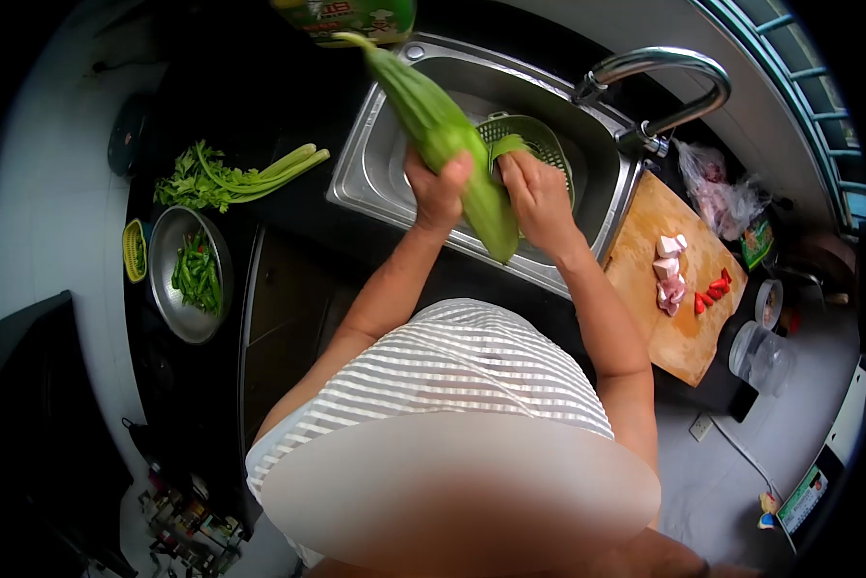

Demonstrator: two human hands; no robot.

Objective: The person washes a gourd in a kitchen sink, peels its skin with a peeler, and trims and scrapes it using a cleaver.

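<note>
A long green luffa gourd [423, 106] with a thin curved stem end slants over the sink [356, 178]. My left hand [437, 190] is wrapped round its middle, with the thumb on top. Close against the gourd's right side, my right hand [539, 197] is closed, its fingers pinched together. A bright green strip [510, 144] shows at those fingertips; whether it is peel or part of a tool I cannot tell. Below and behind the right hand, a green colander [541, 135] sits in the sink, partly hidden.
A chrome faucet [659, 63] arches at the sink's right. The cutting board [635, 231] carries pale meat pieces [669, 275] and cut red peppers [712, 291]. Leafy celery [226, 178] lies on the left counter near a metal bowl [168, 294] of green peppers [198, 275].
</note>
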